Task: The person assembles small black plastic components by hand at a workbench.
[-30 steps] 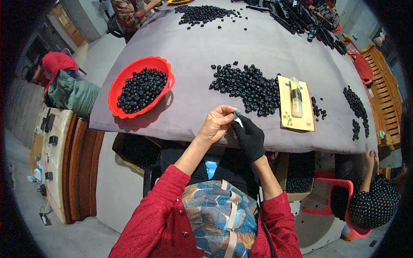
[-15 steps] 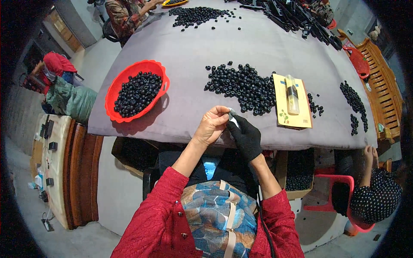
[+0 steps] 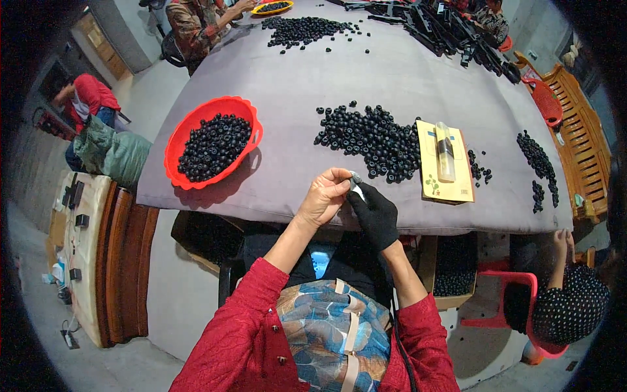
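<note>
In front of me, at the table's near edge, my two hands meet fingertip to fingertip. My bare left hand (image 3: 324, 197) is closed in a pinch on a small greyish-white piece (image 3: 355, 185), whose kind I cannot make out. My right hand (image 3: 375, 214), in a black glove, has its fingers closed on the same piece from the other side. Just beyond them lies a heap of small black ring-like beads (image 3: 372, 140). A red scalloped basin (image 3: 257, 132) to the left holds many more of these beads (image 3: 215, 147).
A yellow card or booklet (image 3: 431, 171) with a clear tube (image 3: 445, 160) on it lies beside the heap. Farther off are more beads (image 3: 304, 32) and long black parts (image 3: 437, 32). Boxes of black pieces (image 3: 455, 271) stand below the table edge. Other people sit around the table.
The view has shifted slightly, so the table things sit a little lower. My hands stay together on the small piece, with a slight change in the fingers.
</note>
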The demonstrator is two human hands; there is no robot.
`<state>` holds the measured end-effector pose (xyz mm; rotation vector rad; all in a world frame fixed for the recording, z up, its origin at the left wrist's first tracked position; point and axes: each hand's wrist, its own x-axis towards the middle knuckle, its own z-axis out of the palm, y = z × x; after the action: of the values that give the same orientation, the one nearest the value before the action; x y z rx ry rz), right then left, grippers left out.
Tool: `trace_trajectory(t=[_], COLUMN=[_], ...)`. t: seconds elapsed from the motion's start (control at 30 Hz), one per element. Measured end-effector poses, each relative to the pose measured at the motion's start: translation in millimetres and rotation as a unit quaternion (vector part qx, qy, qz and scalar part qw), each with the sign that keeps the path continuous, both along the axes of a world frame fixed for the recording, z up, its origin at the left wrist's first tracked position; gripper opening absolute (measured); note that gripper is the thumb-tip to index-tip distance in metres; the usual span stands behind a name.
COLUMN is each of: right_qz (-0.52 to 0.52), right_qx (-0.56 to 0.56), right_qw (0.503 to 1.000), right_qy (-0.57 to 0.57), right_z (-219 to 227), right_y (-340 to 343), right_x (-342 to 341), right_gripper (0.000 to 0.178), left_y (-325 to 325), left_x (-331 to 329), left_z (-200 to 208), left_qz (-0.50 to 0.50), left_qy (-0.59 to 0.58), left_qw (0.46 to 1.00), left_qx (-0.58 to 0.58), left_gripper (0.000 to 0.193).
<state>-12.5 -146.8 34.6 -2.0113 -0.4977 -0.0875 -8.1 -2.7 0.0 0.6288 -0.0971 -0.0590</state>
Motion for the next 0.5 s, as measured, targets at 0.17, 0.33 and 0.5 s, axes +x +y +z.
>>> trace_trajectory(t=[0.17,0.33,0.5], right_qz=[0.002,0.002,0.007], right_qx=[0.049,0.046,0.034], right_qw=[0.998,0.999,0.999], right_qy=[0.037,0.004,-0.023], right_z=[5.0,5.7,1.5], right_y=[1.1,0.4,0.2], right_x=[-3.6,-0.7,0.9], right_gripper=[0.029,0.029,0.028], left_y=[-0.3,-2.0,-1.0], left_x=[-0.8,1.5,1.7], left_z=[0.5,2.8,2.5], left_qz=[0.002,0.008,0.003], left_qy=[0.003,0.005,0.001], left_qw=[1.000,1.000,1.000], left_qx=[0.003,-0.006,-0.011], left_gripper=[0.017,0.015,0.016])
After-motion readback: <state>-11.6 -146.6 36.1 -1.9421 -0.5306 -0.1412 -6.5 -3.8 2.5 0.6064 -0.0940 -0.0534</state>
